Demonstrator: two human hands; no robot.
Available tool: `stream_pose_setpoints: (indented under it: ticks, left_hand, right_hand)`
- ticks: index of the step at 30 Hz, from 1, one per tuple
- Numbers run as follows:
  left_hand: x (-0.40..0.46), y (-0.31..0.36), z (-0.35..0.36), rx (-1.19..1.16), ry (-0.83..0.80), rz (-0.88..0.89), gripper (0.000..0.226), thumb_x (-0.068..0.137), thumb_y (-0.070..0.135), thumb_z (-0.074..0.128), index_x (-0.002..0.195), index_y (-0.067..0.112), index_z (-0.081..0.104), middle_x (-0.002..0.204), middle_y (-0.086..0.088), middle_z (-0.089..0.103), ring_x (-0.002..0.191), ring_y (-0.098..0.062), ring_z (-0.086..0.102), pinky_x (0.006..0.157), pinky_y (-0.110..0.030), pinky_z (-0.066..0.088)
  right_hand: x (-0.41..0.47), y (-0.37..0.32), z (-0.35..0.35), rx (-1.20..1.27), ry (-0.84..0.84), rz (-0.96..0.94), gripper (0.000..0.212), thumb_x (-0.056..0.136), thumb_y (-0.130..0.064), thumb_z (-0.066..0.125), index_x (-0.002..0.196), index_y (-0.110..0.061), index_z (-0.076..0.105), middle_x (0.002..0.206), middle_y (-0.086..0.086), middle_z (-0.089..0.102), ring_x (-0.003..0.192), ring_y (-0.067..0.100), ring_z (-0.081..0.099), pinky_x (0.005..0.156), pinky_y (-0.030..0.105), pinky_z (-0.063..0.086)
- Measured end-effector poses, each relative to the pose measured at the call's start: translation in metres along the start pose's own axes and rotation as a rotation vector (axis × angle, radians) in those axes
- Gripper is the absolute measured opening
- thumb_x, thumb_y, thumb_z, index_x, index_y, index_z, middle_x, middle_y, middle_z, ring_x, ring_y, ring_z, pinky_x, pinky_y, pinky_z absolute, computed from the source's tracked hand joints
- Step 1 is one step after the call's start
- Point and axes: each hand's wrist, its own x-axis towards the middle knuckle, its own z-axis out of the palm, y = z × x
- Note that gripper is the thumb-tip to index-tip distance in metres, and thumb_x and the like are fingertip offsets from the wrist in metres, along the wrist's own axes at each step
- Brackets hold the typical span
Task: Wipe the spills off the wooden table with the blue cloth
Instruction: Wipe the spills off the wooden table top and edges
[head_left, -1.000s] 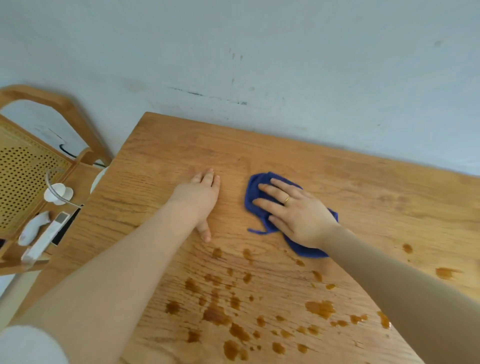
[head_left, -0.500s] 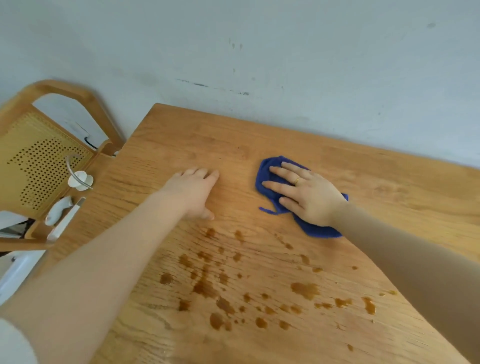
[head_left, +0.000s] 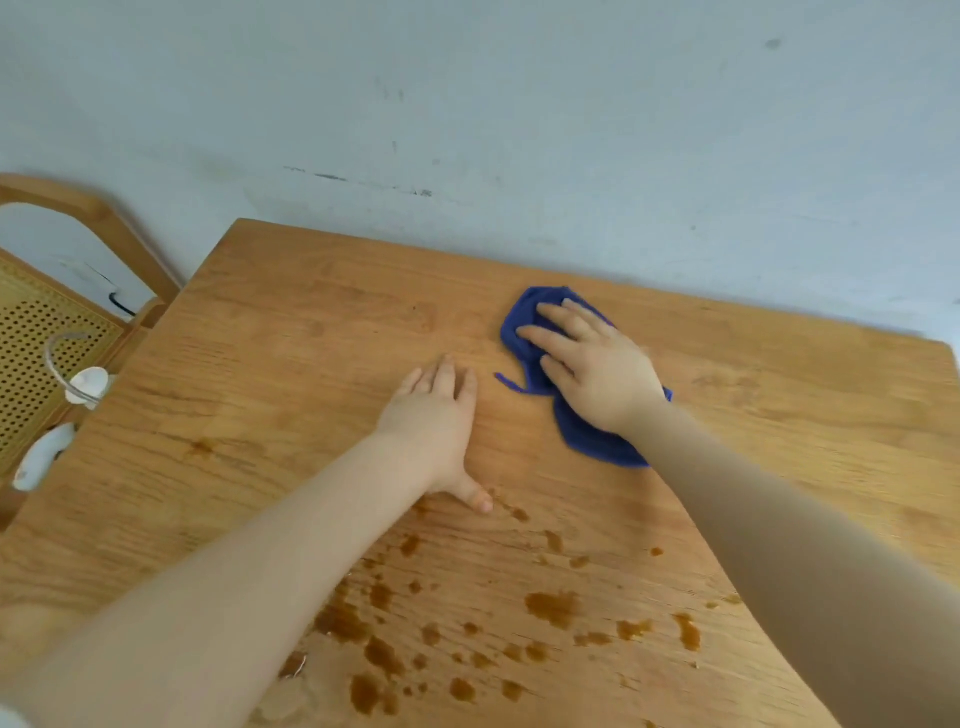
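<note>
A crumpled blue cloth (head_left: 587, 439) lies on the wooden table (head_left: 291, 374), toward its far side. My right hand (head_left: 592, 364) presses flat on the cloth with straight, spread fingers, covering most of it. My left hand (head_left: 434, 423) rests flat on the bare wood just left of the cloth, thumb stretched toward me. Brown spills (head_left: 553, 608) lie scattered in several drops and blotches on the near part of the table, below both hands and partly under my left forearm.
A grey-white wall (head_left: 519, 104) runs along the table's far edge. At the left stands a wooden chair (head_left: 78, 218) with a perforated cane back; white objects (head_left: 44, 457) lie on it. The table's left edge slants down toward me.
My right hand has slid the cloth a little farther from me and to the right. My left hand stays flat on the wood. The camera has shifted, so the spills sit lower in view.
</note>
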Motion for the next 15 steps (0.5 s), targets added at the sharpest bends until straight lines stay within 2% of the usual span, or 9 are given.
stream_pose_setpoints:
  ticks: [3, 7, 9, 11, 13, 15]
  left_hand:
    - [-0.001, 0.003, -0.001, -0.045, 0.008, -0.020, 0.137, 0.056, 0.069, 0.071, 0.148, 0.009, -0.012, 0.155, -0.019, -0.016, 0.145, -0.028, -0.005, 0.118, -0.036, 0.002]
    - [-0.001, 0.004, -0.002, -0.104, -0.007, -0.035, 0.138, 0.056, 0.064, 0.075, 0.148, 0.012, -0.013, 0.155, -0.015, -0.019, 0.145, -0.028, -0.008, 0.119, -0.037, 0.006]
    - [0.001, 0.003, -0.001, -0.118, -0.032, -0.038, 0.138, 0.057, 0.062, 0.076, 0.147, 0.013, -0.016, 0.154, -0.014, -0.023, 0.145, -0.028, -0.009, 0.119, -0.037, 0.006]
    - [0.003, 0.005, -0.001, -0.132, -0.056, -0.041, 0.138, 0.058, 0.059, 0.077, 0.146, 0.012, -0.018, 0.153, -0.013, -0.025, 0.144, -0.028, -0.011, 0.119, -0.038, 0.007]
    - [0.005, 0.006, -0.001, -0.137, -0.059, -0.046, 0.139, 0.058, 0.057, 0.079, 0.146, 0.012, -0.019, 0.153, -0.013, -0.026, 0.144, -0.028, -0.013, 0.118, -0.038, 0.008]
    - [0.006, 0.005, 0.000, -0.143, -0.049, -0.050, 0.139, 0.057, 0.057, 0.078, 0.146, 0.012, -0.018, 0.153, -0.014, -0.026, 0.144, -0.028, -0.013, 0.117, -0.038, 0.006]
  right_hand:
    - [-0.054, -0.018, 0.002, -0.070, -0.030, -0.173, 0.043, 0.092, -0.036, 0.031, 0.128, -0.028, 0.053, 0.141, 0.003, 0.045, 0.134, 0.026, 0.036, 0.098, 0.041, 0.040]
    - [-0.054, -0.005, -0.001, -0.018, -0.086, -0.230, 0.042, 0.093, -0.036, 0.033, 0.127, -0.026, 0.055, 0.141, 0.003, 0.046, 0.134, 0.027, 0.036, 0.100, 0.041, 0.037]
    - [-0.026, 0.013, -0.001, -0.062, -0.031, -0.164, 0.044, 0.092, -0.035, 0.032, 0.126, -0.021, 0.056, 0.138, 0.008, 0.049, 0.131, 0.033, 0.039, 0.100, 0.046, 0.040]
    - [0.003, 0.026, -0.006, -0.063, 0.042, -0.004, 0.044, 0.092, -0.033, 0.032, 0.128, -0.019, 0.054, 0.139, 0.010, 0.046, 0.132, 0.034, 0.036, 0.103, 0.049, 0.036]
    - [0.020, 0.032, -0.007, -0.074, 0.039, 0.156, 0.040, 0.096, -0.030, 0.034, 0.134, -0.026, 0.046, 0.147, 0.003, 0.035, 0.139, 0.026, 0.023, 0.106, 0.045, 0.031]
    - [0.017, 0.027, -0.006, -0.076, 0.021, 0.182, 0.039, 0.098, -0.029, 0.034, 0.136, -0.030, 0.042, 0.150, -0.001, 0.030, 0.141, 0.022, 0.018, 0.105, 0.044, 0.031]
